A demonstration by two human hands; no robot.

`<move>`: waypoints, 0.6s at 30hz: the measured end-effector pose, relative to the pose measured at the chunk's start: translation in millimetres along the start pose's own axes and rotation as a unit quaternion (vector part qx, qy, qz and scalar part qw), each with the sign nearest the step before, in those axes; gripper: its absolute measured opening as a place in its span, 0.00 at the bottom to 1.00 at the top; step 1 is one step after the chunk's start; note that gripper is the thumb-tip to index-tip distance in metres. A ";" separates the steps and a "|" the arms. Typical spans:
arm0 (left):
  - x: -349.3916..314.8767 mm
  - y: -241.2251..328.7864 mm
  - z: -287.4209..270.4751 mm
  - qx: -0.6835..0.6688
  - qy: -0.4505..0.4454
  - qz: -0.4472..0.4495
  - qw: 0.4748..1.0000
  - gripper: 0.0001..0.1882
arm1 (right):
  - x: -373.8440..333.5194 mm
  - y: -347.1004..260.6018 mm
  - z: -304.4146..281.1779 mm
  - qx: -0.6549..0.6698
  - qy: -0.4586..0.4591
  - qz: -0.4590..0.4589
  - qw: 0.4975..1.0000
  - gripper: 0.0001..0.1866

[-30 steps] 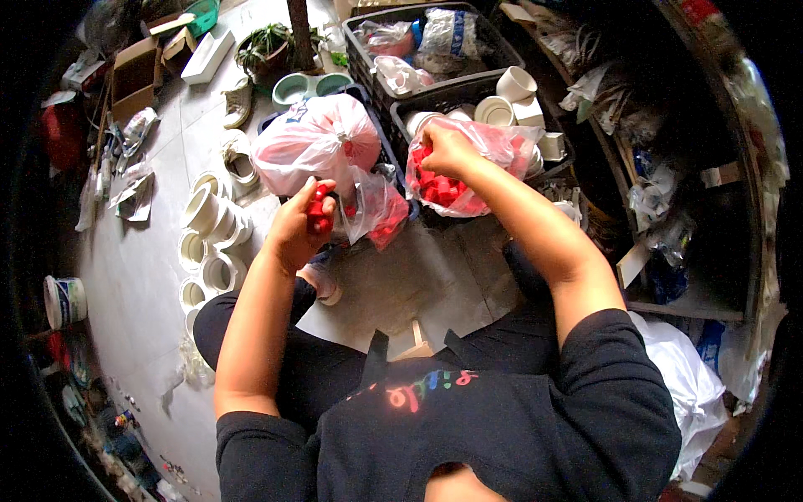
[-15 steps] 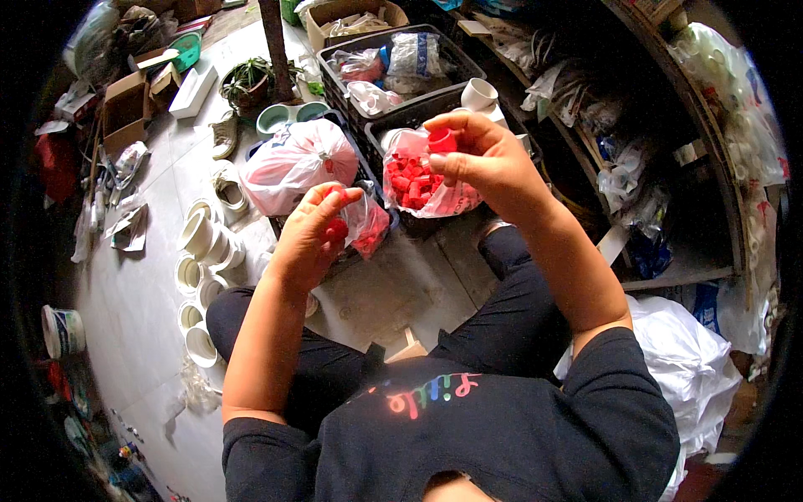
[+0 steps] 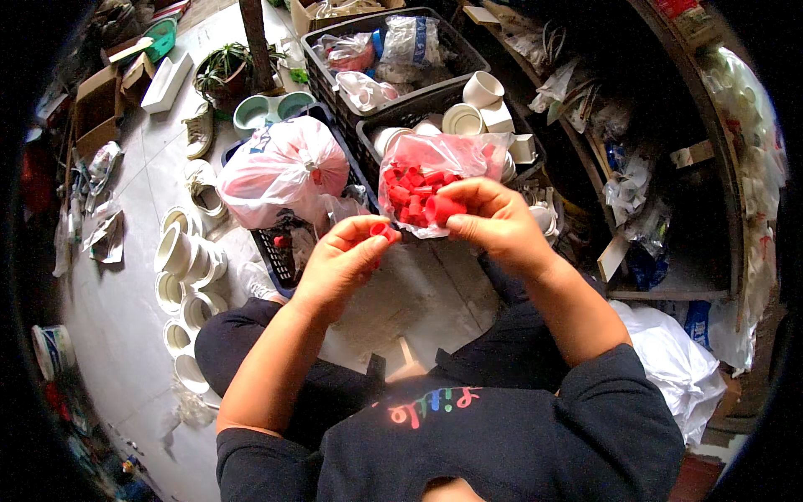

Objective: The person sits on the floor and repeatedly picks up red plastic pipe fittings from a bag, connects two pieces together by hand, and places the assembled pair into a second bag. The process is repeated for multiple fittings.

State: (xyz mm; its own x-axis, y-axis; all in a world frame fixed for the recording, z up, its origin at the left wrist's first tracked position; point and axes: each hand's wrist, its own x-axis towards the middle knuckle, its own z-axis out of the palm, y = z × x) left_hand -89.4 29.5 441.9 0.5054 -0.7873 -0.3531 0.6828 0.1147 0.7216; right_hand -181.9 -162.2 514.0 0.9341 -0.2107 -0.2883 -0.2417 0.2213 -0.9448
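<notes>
Pinches a small red fitting (image 3: 381, 230), open end showing, between thumb and fingertips of the left hand (image 3: 341, 261). Cannot tell the contents of the left palm, hidden behind curled fingers. Grasps a wider red fitting (image 3: 442, 210) between thumb and fingers of the right hand (image 3: 504, 227), apart from the left one and in front of an open clear bag (image 3: 468, 152). Has loose red fittings (image 3: 410, 182) heaped inside that bag, just beyond the right hand. Sits with black-trousered legs (image 3: 502, 335) spread. Past the open bag, has a black crate (image 3: 366, 159) of white pipe fittings (image 3: 462, 120), then a farther crate (image 3: 318, 52) of plastic-wrapped goods. To the left of these, has a tied pinkish bag (image 3: 280, 180) resting on a dark crate (image 3: 276, 259). Farther left, has white pipe pieces (image 3: 191, 258) lined up on the grey floor (image 3: 125, 335), shoes (image 3: 197, 131) and a potted plant (image 3: 224, 75). Beside the right sleeve (image 3: 619, 393), has a large white bag (image 3: 677, 360).
</notes>
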 end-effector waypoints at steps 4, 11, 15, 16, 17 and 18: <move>10.8 -5.0 2.5 -0.007 -0.011 -0.046 0.999 0.11 | 2.7 10.2 9.2 -0.097 -0.029 -0.040 0.994 0.15; 14.0 -4.0 8.3 -0.007 -0.027 -0.067 0.997 0.14 | -2.5 0.2 20.6 -0.398 -0.061 -0.205 0.892 0.10; 13.1 -9.9 5.3 -0.054 -0.020 -0.062 0.996 0.17 | -4.9 1.0 13.8 -0.395 -0.022 -0.188 0.899 0.11; 13.0 -12.6 2.3 -0.063 -0.026 -0.058 0.996 0.18 | -4.7 1.7 12.6 -0.392 -0.010 -0.187 0.901 0.11; 12.5 -14.0 1.3 -0.072 -0.031 -0.054 0.995 0.19 | -2.9 2.9 11.6 -0.401 -0.013 -0.223 0.889 0.11; 11.8 -14.6 2.5 -0.072 -0.032 -0.050 0.996 0.19 | -2.7 4.3 11.9 -0.401 -0.015 -0.230 0.887 0.11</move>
State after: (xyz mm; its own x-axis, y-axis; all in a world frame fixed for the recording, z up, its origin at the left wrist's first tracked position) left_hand -94.7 17.1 428.7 0.3998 -0.8360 -0.3758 0.7985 0.1165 0.5906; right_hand -182.3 -149.4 512.5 0.9858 -0.0751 0.1501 0.0695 -0.6316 -0.7722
